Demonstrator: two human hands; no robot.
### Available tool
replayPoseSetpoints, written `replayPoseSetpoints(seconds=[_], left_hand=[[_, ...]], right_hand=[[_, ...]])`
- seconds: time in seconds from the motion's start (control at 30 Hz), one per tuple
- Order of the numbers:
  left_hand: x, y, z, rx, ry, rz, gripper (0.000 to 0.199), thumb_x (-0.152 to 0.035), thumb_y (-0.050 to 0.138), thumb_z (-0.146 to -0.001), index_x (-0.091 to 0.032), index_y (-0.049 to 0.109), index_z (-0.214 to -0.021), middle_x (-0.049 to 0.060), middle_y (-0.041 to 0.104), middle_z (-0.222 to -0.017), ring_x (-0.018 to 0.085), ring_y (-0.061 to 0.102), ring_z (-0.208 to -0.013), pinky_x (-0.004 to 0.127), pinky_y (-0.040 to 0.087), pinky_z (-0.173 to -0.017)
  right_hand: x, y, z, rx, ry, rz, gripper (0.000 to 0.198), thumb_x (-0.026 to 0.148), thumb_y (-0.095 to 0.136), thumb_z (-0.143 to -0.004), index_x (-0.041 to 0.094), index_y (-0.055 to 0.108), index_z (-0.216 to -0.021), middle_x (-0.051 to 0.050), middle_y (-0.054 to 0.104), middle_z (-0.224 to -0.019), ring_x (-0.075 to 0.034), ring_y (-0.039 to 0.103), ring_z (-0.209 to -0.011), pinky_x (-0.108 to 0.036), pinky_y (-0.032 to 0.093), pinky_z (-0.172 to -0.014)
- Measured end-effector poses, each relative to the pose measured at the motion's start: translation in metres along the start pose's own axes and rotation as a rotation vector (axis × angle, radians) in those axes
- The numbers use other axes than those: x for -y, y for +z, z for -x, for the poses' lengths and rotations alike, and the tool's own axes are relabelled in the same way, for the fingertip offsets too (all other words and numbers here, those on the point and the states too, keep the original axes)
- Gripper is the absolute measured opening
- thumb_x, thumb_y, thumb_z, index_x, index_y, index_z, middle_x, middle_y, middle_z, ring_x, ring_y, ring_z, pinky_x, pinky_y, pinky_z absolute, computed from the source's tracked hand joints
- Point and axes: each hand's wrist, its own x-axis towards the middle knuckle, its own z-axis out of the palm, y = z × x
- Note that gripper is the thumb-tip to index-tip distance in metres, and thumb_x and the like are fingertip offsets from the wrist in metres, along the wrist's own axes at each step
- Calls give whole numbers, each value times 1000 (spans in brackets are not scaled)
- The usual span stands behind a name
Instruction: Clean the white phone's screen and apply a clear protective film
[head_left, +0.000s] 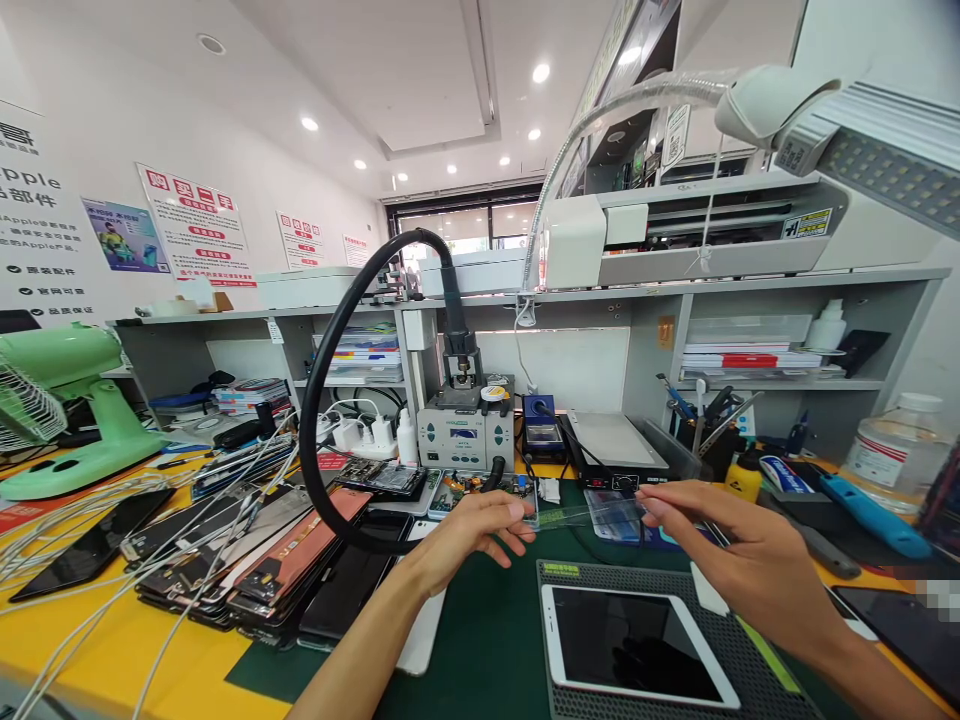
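Note:
A thin, clear film (581, 514) stretches between my two hands, above the far part of the green mat; its exact outline is hard to make out. At its left end, my left hand (476, 525) pinches it between thumb and index finger, with the other fingers loosely bent. My right hand (739, 555) pinches the opposite end with its fingertips. Below and between them, a white-framed tablet (637, 640) with a dark screen lies face up on a black textured pad (551, 600). A white flat piece (709, 588) lies at the pad's right, partly behind my right hand.
Stacked device parts (277, 560) and loose white cables (97, 600) crowd the left. A black hose (311, 400) arches from the grey hot-air station (465, 435). A lamp (885, 160) hangs at upper right. Tools (705, 415), a blue-handled tool (874, 515) and a bottle (896, 450) stand right.

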Motion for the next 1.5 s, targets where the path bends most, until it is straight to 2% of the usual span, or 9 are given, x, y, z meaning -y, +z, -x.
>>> replayPoseSetpoints(seconds=[0.2,0.47,0.6,0.83,1.0,1.13,1.3,1.5], left_hand=[[-1,0,0,-6,13,-9,48,-53,71,-80,-15,70,-109,11,72,-97,20,65,-84,32,49,-72],[1,0,0,-59,87,-53,46,-50,71,-82,-16,68,-113,11,69,-103,21,62,-88,35,50,-78],[1,1,1,-92,131,-98,46,-48,73,-82,-17,67,-115,10,67,-105,22,61,-94,36,49,-81],[-3,6,6,-117,207,-164,51,-49,75,-79,-18,64,-118,10,64,-112,25,58,-106,37,46,-92],[-5,10,11,-122,268,-255,55,-48,77,-77,-20,61,-121,9,63,-114,24,57,-103,37,45,-93],[-5,11,13,-128,290,-333,55,-47,76,-79,-23,59,-125,9,62,-118,24,57,-106,37,44,-95],[-1,12,14,-140,313,-411,56,-47,76,-79,-26,58,-128,7,60,-117,25,55,-107,37,42,-97],[0,14,15,-143,314,-484,56,-50,73,-82,-28,55,-130,7,59,-117,26,55,-107,38,43,-95]], right_hand=[[2,-1,-1,25,30,-8,20,40,65,-90,26,78,-99,-5,79,-100,-28,73,-93,-38,60,-80],[2,-3,1,40,12,-29,19,39,67,-89,27,76,-99,-5,78,-98,-27,73,-91,-35,60,-75],[1,-5,1,71,78,-46,22,45,67,-88,28,76,-99,-5,77,-102,-27,72,-94,-34,60,-73],[2,-8,-7,272,261,-119,38,56,65,-87,28,73,-112,-7,71,-119,-24,70,-84,-32,58,-66],[-7,-15,-6,507,362,-134,55,60,65,-85,30,61,-132,-5,74,-98,-21,65,-69,-31,51,-58],[-12,-22,-8,669,429,-206,64,57,67,-85,29,53,-141,-6,73,-100,-19,64,-66,-28,48,-56],[-12,-26,-8,686,502,-291,73,61,70,-80,27,52,-142,-6,73,-100,-19,64,-70,-29,48,-60],[-11,-33,-8,749,465,-288,72,57,72,-82,27,50,-144,-7,70,-104,-20,65,-77,-33,51,-70]])
